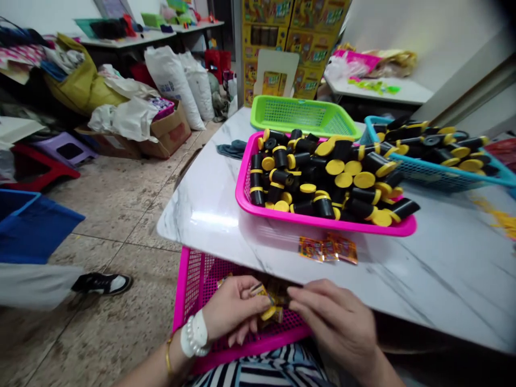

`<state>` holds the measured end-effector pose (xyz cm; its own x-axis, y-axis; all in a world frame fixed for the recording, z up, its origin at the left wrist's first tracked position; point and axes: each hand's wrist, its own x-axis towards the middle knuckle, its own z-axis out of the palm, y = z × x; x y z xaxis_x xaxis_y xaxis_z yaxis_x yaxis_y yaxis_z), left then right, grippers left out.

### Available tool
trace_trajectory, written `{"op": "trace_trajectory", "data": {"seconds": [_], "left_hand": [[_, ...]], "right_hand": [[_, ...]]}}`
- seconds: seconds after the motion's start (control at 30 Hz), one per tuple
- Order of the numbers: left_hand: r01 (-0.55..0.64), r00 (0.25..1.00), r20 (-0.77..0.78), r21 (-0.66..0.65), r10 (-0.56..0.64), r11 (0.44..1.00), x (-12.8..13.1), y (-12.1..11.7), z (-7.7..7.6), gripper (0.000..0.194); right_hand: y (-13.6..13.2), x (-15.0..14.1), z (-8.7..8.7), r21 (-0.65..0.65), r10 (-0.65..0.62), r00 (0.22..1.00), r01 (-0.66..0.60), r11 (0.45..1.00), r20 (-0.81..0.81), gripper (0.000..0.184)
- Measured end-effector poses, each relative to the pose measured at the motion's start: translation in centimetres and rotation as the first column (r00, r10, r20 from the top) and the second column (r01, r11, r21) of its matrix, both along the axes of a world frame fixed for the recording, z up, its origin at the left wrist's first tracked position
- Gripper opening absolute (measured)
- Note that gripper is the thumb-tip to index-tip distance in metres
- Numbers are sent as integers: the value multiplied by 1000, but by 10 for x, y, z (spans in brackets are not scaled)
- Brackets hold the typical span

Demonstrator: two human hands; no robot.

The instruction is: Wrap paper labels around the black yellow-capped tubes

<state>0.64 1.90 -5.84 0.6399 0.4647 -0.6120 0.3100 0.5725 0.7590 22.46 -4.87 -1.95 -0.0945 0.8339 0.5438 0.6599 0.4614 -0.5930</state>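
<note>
Fingers and thumb of my left hand [230,307], at nine o'clock on a dial centred between the hands, are clamped on a small yellow-capped piece [267,312] — held over a pink mesh basket [182,293] below the edge of the table [209,207]. At three o'clock my right hand [341,322] has its fingertips drawn close; from my end, I cannot tell whether they pinch anything. Orange packets [329,250] lie on the table just past one o'clock. Behind them I see a filled pink basket [290,216] heaped with black, yellow-lidded canisters [323,206] — blue basket [435,175] at two o'clock, green basket [306,116] at twelve.
</note>
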Motion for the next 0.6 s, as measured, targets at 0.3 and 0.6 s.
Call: {"op": "trace_trajectory", "data": {"seconds": [0.3,0.6], "left_hand": [[-31,974,-163,593,157,805,-1,-1,23,32],[-241,958,29,617,284,749,32,15,47,29]], "right_hand": [[45,51,-17,18,-323,783,371,928,532,28],[42,38,-29,96,-431,689,468,878,583,27]]}}
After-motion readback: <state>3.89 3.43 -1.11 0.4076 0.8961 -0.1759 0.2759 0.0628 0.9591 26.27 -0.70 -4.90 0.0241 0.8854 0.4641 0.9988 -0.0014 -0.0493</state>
